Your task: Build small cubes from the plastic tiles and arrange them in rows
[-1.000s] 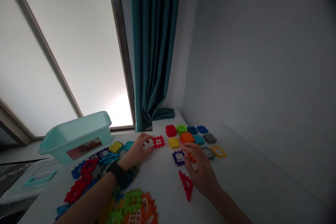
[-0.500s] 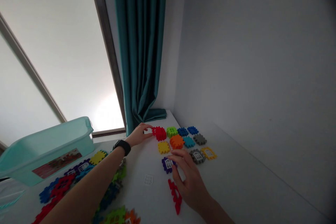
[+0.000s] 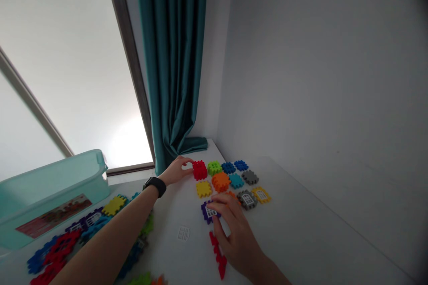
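My left hand (image 3: 179,170), with a dark watch on its wrist, pinches the left side of a stack of red interlocking tiles (image 3: 199,170) at the back of the table. Closer to me, my right hand (image 3: 236,231) has bent fingers, thumb and index at the right edge of a purple tile (image 3: 206,213) with a white window piece (image 3: 211,212) on it. Its fingertips partly cover that tile. Between the hands lies a yellow tile (image 3: 203,189). Just left of my right hand is a long red toothed piece (image 3: 218,256); another white window piece (image 3: 183,233) lies alone.
Lime (image 3: 214,168), orange (image 3: 221,181), blue, cyan and grey tiles sit in rows behind my right hand. More tiles (image 3: 63,247) lie under my left forearm, beside a mint-green bin (image 3: 96,178). A teal curtain (image 3: 174,62) and a wall (image 3: 317,98) border the table.
The red stack looks neater and squarer, with my left hand still at its side. My right hand stays by the purple tile. The whole view has shifted slightly.
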Tool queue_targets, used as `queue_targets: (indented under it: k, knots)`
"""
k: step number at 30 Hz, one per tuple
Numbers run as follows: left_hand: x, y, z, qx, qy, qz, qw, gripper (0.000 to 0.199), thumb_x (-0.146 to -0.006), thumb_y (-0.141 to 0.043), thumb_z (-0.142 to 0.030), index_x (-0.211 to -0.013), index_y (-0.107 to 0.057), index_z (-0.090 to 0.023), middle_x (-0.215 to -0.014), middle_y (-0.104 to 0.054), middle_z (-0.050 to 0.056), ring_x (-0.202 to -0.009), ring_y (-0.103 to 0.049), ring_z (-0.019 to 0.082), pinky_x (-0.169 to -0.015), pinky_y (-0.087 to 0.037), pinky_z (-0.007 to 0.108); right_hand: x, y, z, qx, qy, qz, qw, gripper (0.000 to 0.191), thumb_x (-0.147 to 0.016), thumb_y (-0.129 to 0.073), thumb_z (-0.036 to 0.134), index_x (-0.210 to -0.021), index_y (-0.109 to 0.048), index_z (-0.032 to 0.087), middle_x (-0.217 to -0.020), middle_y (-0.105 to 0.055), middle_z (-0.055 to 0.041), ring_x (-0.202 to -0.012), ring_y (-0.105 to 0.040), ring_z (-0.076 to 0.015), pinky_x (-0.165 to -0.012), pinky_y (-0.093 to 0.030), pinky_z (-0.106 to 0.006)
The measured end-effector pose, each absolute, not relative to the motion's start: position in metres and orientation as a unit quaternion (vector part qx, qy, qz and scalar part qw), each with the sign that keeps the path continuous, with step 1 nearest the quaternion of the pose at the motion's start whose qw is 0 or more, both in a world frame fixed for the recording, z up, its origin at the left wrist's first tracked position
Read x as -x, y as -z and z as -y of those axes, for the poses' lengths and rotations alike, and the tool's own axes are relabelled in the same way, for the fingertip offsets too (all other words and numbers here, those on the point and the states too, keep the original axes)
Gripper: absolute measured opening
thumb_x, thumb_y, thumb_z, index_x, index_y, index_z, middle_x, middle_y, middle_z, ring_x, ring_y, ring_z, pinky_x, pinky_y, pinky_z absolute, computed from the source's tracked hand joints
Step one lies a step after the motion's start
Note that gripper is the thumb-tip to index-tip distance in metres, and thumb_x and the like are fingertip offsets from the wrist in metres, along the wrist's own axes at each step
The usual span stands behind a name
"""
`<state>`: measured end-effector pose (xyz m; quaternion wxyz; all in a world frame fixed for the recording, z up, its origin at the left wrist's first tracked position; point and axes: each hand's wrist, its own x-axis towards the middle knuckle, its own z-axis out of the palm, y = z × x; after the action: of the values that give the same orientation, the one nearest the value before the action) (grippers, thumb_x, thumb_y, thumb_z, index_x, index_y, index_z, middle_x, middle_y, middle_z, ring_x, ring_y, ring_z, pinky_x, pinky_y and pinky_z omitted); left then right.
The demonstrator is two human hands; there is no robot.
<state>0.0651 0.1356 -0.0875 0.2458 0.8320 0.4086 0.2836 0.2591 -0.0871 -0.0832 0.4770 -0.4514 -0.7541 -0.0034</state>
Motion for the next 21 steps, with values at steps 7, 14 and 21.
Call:
queue_targets:
  k: [7,14,21]
  knots:
    - [-0.0662,0.085,-0.1337,-0.83,-0.28,-0.413,0.248,0.04,-0.082,-0.07,-0.05,-0.11,-0.072,-0.021,-0.112,-0.068,0.009,-0.095,-0.067,0.025,-0.084,-0.054,0.034,-0.2589,0.0841,0.0862,0.453,0.002,0.758,0.47,0.035,-0.091,-0.049,0.009,-0.121,-0.059,0.024,-0.12,-0.062,-0.0112,-0.113,-0.061,-0.024,-0.098,-0.053,-0.041]
    - [-0.0703,0.0818,-0.1302,-0.834,-0.27,-0.412,0.249,0.034,-0.082,-0.07,-0.044,-0.106,-0.072,-0.02,-0.11,-0.066,0.009,-0.094,-0.066,0.024,-0.083,-0.054,0.034,-0.2597,0.0831,0.0871,0.455,0.004,0.759,0.466,0.035,-0.091,-0.048,0.008,-0.12,-0.059,0.024,-0.12,-0.062,-0.0111,-0.113,-0.061,-0.024,-0.098,-0.053,-0.041]
    - [-0.0698,0.0855,-0.1316,-0.835,-0.27,-0.41,0.249,0.033,-0.081,-0.071,-0.043,-0.105,-0.072,-0.021,-0.109,-0.066,0.008,-0.093,-0.066,0.023,-0.081,-0.054,0.033,-0.2585,0.0811,0.0875,0.449,0.005,0.759,0.472,0.034,-0.091,-0.049,0.009,-0.119,-0.059,0.024,-0.119,-0.062,-0.011,-0.113,-0.062,-0.0239,-0.097,-0.054,-0.04]
